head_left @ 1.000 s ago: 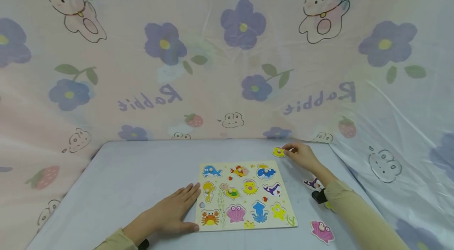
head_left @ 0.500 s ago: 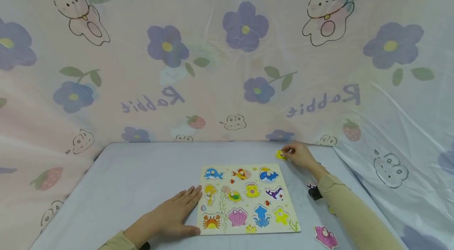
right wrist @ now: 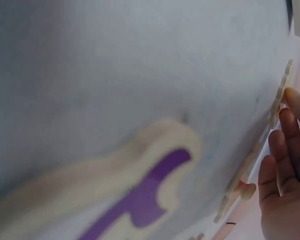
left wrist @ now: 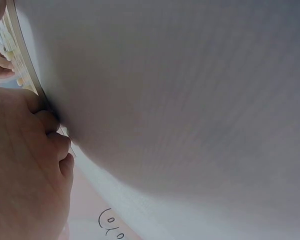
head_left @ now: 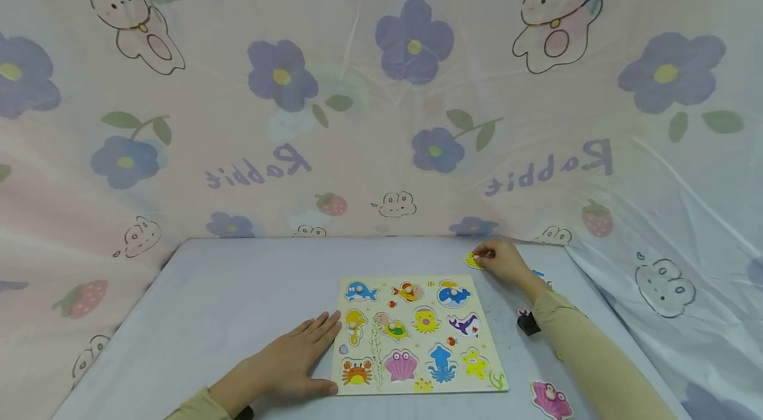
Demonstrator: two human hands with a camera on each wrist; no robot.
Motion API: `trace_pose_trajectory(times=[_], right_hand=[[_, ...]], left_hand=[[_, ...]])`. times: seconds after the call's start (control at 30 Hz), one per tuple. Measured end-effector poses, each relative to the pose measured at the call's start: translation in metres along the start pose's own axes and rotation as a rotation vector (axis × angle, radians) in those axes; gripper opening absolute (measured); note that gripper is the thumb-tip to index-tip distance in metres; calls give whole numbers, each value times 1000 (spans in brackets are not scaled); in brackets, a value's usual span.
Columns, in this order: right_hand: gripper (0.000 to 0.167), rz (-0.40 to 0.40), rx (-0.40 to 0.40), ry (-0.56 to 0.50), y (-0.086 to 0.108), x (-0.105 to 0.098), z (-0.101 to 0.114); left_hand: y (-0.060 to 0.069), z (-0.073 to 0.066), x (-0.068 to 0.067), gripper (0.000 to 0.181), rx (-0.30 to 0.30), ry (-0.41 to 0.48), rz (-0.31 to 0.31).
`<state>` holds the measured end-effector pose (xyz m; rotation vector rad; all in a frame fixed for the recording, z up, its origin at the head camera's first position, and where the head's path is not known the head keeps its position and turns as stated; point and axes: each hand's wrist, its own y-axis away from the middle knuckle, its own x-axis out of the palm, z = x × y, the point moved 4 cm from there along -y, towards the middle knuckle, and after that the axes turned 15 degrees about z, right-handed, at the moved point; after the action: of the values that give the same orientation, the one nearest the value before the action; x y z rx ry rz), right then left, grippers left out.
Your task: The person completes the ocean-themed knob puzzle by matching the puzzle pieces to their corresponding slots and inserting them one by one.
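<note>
while i watch from a distance through the worn cameras, the left hand (head_left: pixel 292 357) lies with its fingers straight out against the left edge of the puzzle board (head_left: pixel 456 385), thumb at the near left corner, gripping nothing and, as i judge it, steadying the board. beyond the far right corner the right hand (head_left: pixel 503 264) has thumb and fingertip closed in a pinch on a yellow piece (head_left: pixel 472 262), at the far side of the table (head_left: pixel 256 287). the fingers hide much of that piece, so i can't tell whether its underside touches the table. to do this well, i'd want the pinch centred rather than out at one rim, so the piece hangs level and its outline reads easily. i'd turn it in the fingertips before bringing it near the board, and lift rather than drag. i'd also mind the right sleeve (head_left: pixel 587 347), which could brush the purple piece (right wrist: pixel 147 200) or the pink shell piece (head_left: pixel 554 405). light pressure from the left should do; a hard push might slide the board.
</note>
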<state>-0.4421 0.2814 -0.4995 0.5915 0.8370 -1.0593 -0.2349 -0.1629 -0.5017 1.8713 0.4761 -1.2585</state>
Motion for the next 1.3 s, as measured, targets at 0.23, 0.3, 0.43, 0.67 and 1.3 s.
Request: trace_pose_trajectory(times=[0.23, 0.3, 0.43, 0.67, 1.3], right_hand=[[12, -8, 13, -7, 4, -1, -1], [12, -9, 7, -7, 5, -2, -1], [12, -9, 7, -8, 9, -3, 0], [12, -31, 15, -26, 19, -5, 8], [11, -20, -141, 47, 56, 4, 65]], left_hand=[[0, -3, 0, 109, 4, -11, -6], [0, -4, 0, 109, 6, -12, -8], [0, -5, 0, 109, 10, -18, -11], [-1, -6, 1, 109, 11, -12, -6], [1, -2, 0, 109, 9, -9, -15]])
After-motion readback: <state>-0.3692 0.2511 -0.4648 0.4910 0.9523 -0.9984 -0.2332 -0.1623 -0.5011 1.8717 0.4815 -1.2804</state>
